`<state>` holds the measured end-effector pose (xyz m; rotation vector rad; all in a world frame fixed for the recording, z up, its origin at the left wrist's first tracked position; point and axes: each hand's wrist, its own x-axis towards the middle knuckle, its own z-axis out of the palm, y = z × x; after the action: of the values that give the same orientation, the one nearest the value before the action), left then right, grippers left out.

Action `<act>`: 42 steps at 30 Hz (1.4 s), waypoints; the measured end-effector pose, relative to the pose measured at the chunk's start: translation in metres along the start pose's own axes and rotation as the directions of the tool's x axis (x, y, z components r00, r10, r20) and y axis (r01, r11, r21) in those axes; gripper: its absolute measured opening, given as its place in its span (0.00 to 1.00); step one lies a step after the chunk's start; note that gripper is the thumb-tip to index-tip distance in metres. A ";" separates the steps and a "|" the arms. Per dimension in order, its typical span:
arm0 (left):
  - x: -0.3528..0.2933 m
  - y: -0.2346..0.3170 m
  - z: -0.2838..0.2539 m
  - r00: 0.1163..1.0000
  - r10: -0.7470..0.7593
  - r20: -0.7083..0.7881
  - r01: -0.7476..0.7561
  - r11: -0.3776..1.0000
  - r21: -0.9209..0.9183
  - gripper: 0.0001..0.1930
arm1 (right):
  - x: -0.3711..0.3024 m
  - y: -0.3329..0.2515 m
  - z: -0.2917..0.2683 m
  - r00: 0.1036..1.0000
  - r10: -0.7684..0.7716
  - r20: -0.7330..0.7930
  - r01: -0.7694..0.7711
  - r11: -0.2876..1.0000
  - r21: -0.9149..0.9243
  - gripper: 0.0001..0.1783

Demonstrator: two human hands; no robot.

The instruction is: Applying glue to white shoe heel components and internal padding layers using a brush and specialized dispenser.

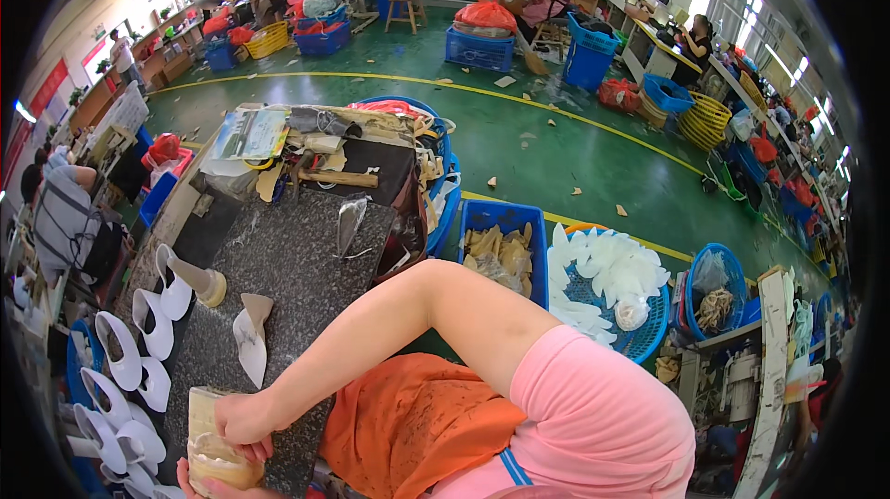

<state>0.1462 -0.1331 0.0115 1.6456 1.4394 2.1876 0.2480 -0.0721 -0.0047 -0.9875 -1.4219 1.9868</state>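
Observation:
At the lower left edge of the dark speckled worktop (269,267) is a pale yellow, long object (203,403) with a rounded lower part and a ragged white edge; its kind is unclear. My right hand (245,423) is closed, fingers curled down against it, and what they pinch is hidden. Low in the picture, my left hand (215,488) wraps round the object's lower end, partly cut off. White shoe uppers (119,351) lie in rows left of my hands. Beyond them are a cone-shaped piece on a round base (209,286) and a loose white-and-tan piece (250,337).
A wooden-handled hammer (338,178) and a clear plastic bag (350,225) lie farther up the worktop. To the right stand a blue crate (538,218) of tan pieces and a blue basket (654,321) of white pieces. Several people sit or stand at distant benches.

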 end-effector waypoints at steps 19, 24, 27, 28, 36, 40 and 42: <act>0.012 -0.033 -0.017 0.997 -0.068 0.024 0.069 0.996 -0.050 0.20 | 0.015 0.006 0.005 0.986 -0.066 0.151 0.029 0.972 0.235 0.14; 0.012 -0.024 -0.007 0.998 -0.028 0.064 0.028 1.000 -0.005 0.16 | 0.013 -0.006 0.008 0.999 -0.040 0.014 0.039 0.995 0.089 0.09; 0.013 -0.019 -0.006 0.998 -0.036 0.042 0.036 0.999 -0.007 0.17 | 0.005 -0.013 0.001 0.992 -0.123 0.036 0.125 0.990 -0.062 0.10; 0.015 -0.020 -0.004 0.999 -0.034 0.026 0.034 0.999 -0.001 0.17 | 0.008 -0.015 0.000 0.991 -0.122 0.050 0.126 0.989 -0.072 0.10; 0.015 -0.028 -0.006 0.995 -0.099 0.005 0.099 0.993 0.058 0.17 | 0.011 -0.021 -0.008 0.950 -0.292 0.108 0.296 0.737 -0.607 0.10; 0.014 -0.038 -0.011 0.989 -0.145 -0.021 0.143 0.988 -0.057 0.17 | 0.009 -0.002 -0.001 0.985 -0.118 0.130 0.103 0.988 0.113 0.09; 0.015 -0.043 -0.015 0.990 -0.140 0.019 0.141 0.988 -0.067 0.19 | 0.015 0.003 0.004 0.990 -0.093 0.107 0.073 0.982 0.174 0.09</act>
<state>0.1082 -0.1109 -0.0070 1.4869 1.4136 2.1192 0.2360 -0.0640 -0.0107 -0.7385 -1.3048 2.0921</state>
